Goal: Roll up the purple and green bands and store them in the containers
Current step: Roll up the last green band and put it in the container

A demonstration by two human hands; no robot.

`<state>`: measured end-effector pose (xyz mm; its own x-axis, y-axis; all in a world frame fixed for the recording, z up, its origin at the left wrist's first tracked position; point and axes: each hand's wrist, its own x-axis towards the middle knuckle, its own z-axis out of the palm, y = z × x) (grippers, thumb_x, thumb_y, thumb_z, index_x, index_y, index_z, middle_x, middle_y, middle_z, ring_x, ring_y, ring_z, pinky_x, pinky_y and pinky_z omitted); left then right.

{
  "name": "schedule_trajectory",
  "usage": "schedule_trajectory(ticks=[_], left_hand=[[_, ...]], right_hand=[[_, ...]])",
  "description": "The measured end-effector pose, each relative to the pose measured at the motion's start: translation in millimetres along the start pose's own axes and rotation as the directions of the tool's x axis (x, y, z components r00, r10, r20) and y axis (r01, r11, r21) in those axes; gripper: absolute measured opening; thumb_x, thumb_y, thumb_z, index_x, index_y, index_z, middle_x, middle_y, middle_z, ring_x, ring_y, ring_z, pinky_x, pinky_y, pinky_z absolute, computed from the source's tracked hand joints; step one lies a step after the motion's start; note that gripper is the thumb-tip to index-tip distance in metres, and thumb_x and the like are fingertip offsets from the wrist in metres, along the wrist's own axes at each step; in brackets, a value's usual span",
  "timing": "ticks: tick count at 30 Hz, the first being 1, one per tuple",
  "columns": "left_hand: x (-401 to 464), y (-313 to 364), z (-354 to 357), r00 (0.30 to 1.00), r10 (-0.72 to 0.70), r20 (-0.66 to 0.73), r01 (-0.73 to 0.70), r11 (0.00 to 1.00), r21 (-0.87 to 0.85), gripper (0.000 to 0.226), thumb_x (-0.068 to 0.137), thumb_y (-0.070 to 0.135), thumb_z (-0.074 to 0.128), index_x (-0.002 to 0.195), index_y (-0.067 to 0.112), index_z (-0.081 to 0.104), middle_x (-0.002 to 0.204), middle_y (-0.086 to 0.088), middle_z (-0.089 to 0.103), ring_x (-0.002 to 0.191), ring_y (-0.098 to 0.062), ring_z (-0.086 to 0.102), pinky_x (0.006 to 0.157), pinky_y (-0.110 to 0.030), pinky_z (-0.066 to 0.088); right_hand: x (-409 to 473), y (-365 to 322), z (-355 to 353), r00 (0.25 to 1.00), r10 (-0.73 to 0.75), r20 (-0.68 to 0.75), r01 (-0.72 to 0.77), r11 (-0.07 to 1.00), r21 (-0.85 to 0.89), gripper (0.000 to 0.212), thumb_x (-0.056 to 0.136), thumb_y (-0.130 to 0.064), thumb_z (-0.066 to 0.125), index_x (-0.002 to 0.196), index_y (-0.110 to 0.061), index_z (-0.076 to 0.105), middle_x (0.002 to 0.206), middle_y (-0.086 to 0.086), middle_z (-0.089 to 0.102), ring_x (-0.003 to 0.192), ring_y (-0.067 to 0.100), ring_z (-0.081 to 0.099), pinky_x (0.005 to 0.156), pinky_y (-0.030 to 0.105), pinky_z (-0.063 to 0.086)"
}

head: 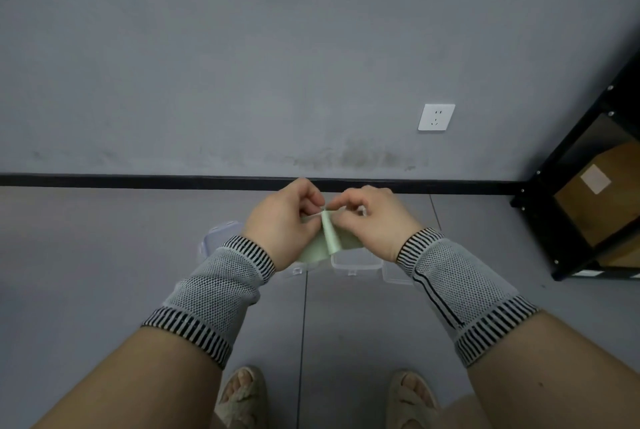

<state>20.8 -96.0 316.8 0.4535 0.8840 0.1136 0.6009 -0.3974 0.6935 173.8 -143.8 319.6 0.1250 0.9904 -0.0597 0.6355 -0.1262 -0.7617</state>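
Observation:
A pale green band (327, 241) hangs between my two hands at mid-frame, its top end pinched by both sets of fingertips. My left hand (282, 220) grips the band's upper left end. My right hand (370, 217) pinches it from the right, fingers curled. Clear plastic containers (353, 264) lie on the grey floor below and behind my hands, partly hidden by my wrists; a clear lid or box (221, 233) shows at the left. No purple band is visible.
Both wrists wear grey knit sleeves with striped cuffs. A black metal shelf (588, 165) holding a cardboard box stands at the right. A wall with a black baseboard and a white socket (436, 117) is ahead. My sandalled feet are at the bottom.

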Motion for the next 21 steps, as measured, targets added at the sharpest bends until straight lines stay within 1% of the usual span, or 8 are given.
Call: schedule_trajectory(ticks=[2,4,6,9,13,15,17,21], left_hand=[[0,1,1,1.000,0.021,-0.008,-0.021,1.000,0.017,0.020,0.080,0.023,0.068,0.081,0.032,0.050,0.077,0.011,0.064,0.074,-0.006,0.060,0.068,-0.022,0.046],[0,3,0,1.000,0.024,-0.013,-0.023,0.999,0.043,0.021,0.081,0.022,0.067,0.083,0.033,0.049,0.077,0.013,0.062,0.075,-0.005,0.059,0.069,-0.019,0.044],[-1,3,-1,0.999,0.035,-0.006,-0.035,0.996,0.081,0.022,0.081,0.024,0.067,0.085,0.033,0.047,0.077,0.016,0.059,0.076,-0.005,0.059,0.069,-0.020,0.043],[-2,5,0,0.998,0.054,0.010,-0.055,0.991,0.125,0.024,0.080,0.025,0.068,0.084,0.032,0.045,0.074,0.017,0.058,0.079,-0.010,0.061,0.071,-0.024,0.045],[-2,6,-2,0.999,0.051,0.004,-0.051,0.993,0.106,0.025,0.079,0.023,0.069,0.084,0.031,0.046,0.077,0.016,0.061,0.081,-0.010,0.062,0.074,-0.024,0.046],[-3,6,-1,0.999,0.044,-0.017,-0.042,0.997,0.064,0.028,0.079,0.022,0.070,0.082,0.034,0.045,0.076,0.018,0.062,0.082,-0.007,0.061,0.075,-0.021,0.045],[-2,5,-1,0.998,0.039,-0.057,-0.038,0.999,0.023,0.031,0.077,0.021,0.072,0.083,0.037,0.046,0.081,0.016,0.062,0.086,-0.005,0.059,0.076,-0.018,0.041],[2,-5,-4,0.991,0.037,-0.126,-0.026,0.996,0.090,0.035,0.075,0.024,0.074,0.105,0.030,0.057,0.109,0.010,0.059,0.107,-0.010,0.049,0.091,-0.021,0.036]], right_hand=[[0,-3,1,0.996,-0.078,-0.050,0.077,0.997,-0.023,0.009,0.081,-0.032,0.064,0.086,-0.039,0.061,0.099,-0.018,0.049,0.117,0.011,0.039,0.103,0.038,0.034],[-1,-5,-3,0.989,-0.126,-0.080,0.132,0.988,0.082,0.029,0.082,-0.021,0.062,0.108,-0.033,0.060,0.118,-0.015,0.050,0.119,0.003,0.039,0.108,0.035,0.032],[-1,-5,-5,0.991,-0.132,-0.036,0.136,0.976,0.172,0.051,0.082,-0.019,0.060,0.131,-0.027,0.049,0.135,-0.010,0.046,0.121,-0.002,0.036,0.111,0.031,0.031],[0,-1,1,0.984,-0.164,0.066,0.154,0.978,0.138,0.065,0.076,-0.020,0.061,0.138,-0.024,0.042,0.132,-0.009,0.052,0.128,0.003,0.040,0.110,0.032,0.033],[3,6,5,0.981,-0.158,0.113,0.162,0.987,-0.021,0.050,0.077,-0.018,0.062,0.124,-0.031,0.054,0.108,-0.010,0.062,0.109,0.009,0.052,0.096,0.030,0.043],[3,6,5,0.979,-0.184,0.087,0.187,0.982,-0.030,0.039,0.078,-0.025,0.061,0.117,-0.029,0.062,0.100,-0.009,0.065,0.100,0.010,0.058,0.091,0.030,0.046],[4,6,5,0.986,-0.161,0.046,0.161,0.987,0.007,0.030,0.081,-0.021,0.064,0.111,-0.024,0.066,0.089,-0.011,0.064,0.090,0.010,0.059,0.086,0.029,0.048],[4,7,-1,0.995,-0.099,-0.034,0.101,0.991,0.082,0.020,0.085,-0.016,0.064,0.105,-0.020,0.068,0.096,-0.007,0.068,0.090,0.011,0.062,0.086,0.027,0.048]])
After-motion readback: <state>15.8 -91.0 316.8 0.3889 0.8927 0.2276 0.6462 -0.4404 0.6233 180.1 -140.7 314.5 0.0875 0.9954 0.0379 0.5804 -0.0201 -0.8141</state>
